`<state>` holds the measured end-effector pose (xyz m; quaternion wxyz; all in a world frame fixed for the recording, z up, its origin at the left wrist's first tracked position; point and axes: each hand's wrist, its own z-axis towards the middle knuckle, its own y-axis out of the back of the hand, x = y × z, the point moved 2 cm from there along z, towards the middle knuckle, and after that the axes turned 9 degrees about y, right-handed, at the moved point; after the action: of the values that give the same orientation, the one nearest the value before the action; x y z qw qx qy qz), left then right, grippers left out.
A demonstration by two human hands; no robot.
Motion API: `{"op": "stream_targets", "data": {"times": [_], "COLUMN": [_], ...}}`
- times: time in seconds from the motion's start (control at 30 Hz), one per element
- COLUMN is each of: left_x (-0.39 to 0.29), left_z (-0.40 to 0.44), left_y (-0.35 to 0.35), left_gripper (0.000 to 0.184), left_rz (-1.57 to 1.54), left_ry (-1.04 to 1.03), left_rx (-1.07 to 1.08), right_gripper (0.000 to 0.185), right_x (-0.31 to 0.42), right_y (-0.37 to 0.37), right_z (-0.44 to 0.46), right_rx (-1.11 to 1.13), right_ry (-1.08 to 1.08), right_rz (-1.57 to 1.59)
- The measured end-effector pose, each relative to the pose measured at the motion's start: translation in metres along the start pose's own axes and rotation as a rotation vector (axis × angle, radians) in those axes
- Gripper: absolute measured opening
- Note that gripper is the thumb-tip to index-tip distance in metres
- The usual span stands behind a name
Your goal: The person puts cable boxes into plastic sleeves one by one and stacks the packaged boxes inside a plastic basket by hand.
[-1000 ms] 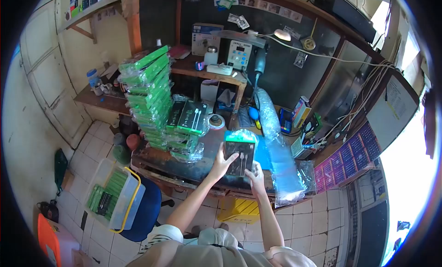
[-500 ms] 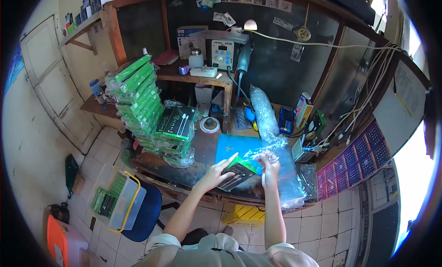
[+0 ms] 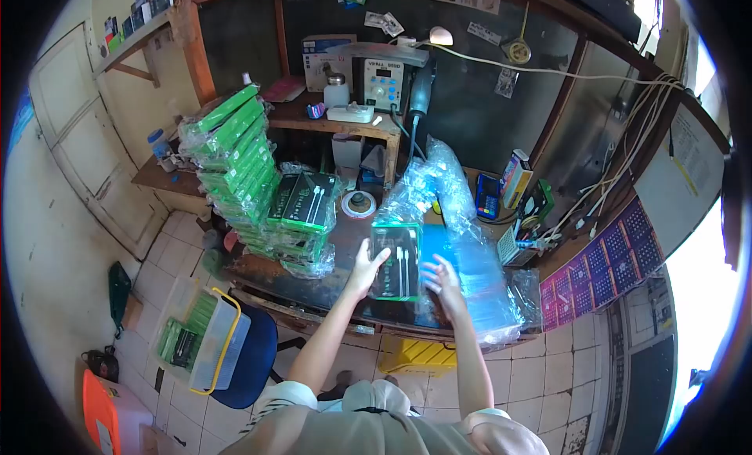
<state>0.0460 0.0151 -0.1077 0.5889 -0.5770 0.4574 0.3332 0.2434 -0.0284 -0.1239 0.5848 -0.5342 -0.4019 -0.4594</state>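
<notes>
Black box [image 3: 398, 275] | writing [image 3: 385, 243] illegible | left hand [image 3: 364, 270] clamped on it | right hand [image 3: 446, 286] fingers apart

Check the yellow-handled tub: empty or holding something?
Holding something: green boxes show inside the tub. How full, I cannot tell.

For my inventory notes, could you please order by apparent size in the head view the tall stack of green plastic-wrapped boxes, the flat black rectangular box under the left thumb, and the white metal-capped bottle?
1. Tall green stack
2. Flat black box
3. White bottle
No two look alike.
</notes>
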Motion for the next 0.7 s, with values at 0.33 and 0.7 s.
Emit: {"op": "stream_targets", "data": {"times": [0.33,0.7], "left_x": [0.040,0.040], "left_z": [-0.005,-0.005], "left_y": [-0.033,-0.019], "left_gripper": [0.056,0.054], "left_rz": [-0.442,-0.470], "left_ry": [0.134,0.067], "left_rx": [0.006,-0.065], "right_gripper": [0.037,0.024], "right_x": [-0.011,0.035], "right_y": [-0.002,0.026], "right_z": [-0.043,-0.033], "right_rx": [-0.288,-0.649], "right_ry": [0.008,0.243], "right_rz": [0.064,-0.541]}}
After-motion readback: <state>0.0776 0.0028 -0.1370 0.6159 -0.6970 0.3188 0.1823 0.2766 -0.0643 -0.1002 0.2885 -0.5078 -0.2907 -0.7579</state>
